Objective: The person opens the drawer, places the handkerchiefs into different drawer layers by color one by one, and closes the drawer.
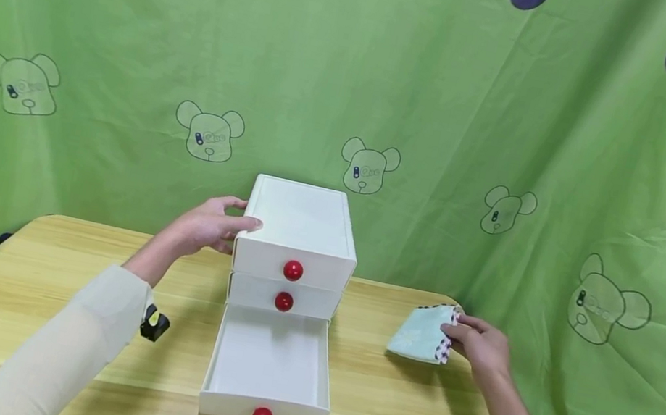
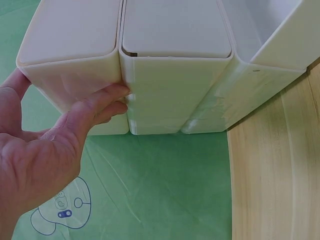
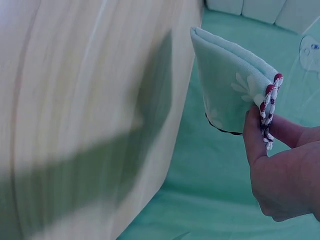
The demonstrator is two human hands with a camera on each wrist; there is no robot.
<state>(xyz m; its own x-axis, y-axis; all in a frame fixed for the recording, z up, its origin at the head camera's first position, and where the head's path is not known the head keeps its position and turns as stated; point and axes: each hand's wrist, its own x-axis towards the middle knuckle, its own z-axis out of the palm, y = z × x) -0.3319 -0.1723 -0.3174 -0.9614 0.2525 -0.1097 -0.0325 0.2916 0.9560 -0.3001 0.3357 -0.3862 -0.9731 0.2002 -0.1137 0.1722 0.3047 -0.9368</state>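
A white desktop drawer unit (image 1: 298, 216) with red round knobs stands on the table. Its bottom drawer (image 1: 268, 358) is pulled out, with nothing in it; the two drawers above are closed. My left hand (image 1: 211, 225) rests against the unit's left side, thumb over the top edge and fingers spread on the side wall (image 2: 165, 90). To the right of the unit, my right hand (image 1: 482, 346) pinches a folded light-blue cloth (image 1: 418, 332) by its patterned edge, between thumb and fingers. The cloth (image 3: 230, 80) hangs above the table, casting a shadow in the right wrist view.
The wooden table (image 1: 58, 308) ends close behind the unit and beside the right hand. A green curtain (image 1: 329, 75) with bear-head prints hangs behind the table and along both sides.
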